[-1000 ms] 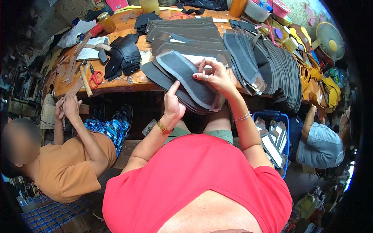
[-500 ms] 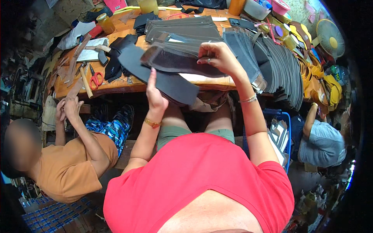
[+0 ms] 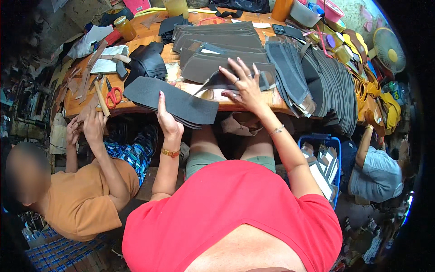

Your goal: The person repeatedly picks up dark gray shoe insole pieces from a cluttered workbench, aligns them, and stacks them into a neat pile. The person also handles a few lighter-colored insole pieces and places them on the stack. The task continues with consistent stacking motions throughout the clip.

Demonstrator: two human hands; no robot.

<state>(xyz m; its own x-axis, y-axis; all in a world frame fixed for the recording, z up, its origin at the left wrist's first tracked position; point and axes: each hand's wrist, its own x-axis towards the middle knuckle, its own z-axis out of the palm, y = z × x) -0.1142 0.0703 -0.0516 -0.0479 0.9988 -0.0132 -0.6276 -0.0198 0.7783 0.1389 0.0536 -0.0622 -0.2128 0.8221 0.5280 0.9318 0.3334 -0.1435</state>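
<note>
My left hand (image 3: 169,123) grips a small stack of dark grey curved sheet pieces (image 3: 176,100), thumb on top, at the table's front edge. Fingers spread, my right hand (image 3: 246,89) lies over a thin, shiny dark brown piece (image 3: 216,80) and partly hides it. Behind that hand, brownish-grey cut sheets (image 3: 217,43) lie in overlapping layers. To its right are more dark grey pieces (image 3: 285,75) and a long fanned row of curved grey pieces (image 3: 331,88).
Red-handled scissors (image 3: 113,96), a hammer (image 3: 118,58) and black material (image 3: 147,61) lie on the wooden table's left side. A phone (image 3: 288,31) rests at the back. A blue basket (image 3: 337,149) stands by my right arm. Co-workers sit on both sides.
My left hand and its stack have shifted left and slightly down. My right hand has gone from pinching the shiny brown piece to spreading its fingers over it, lower at the table.
</note>
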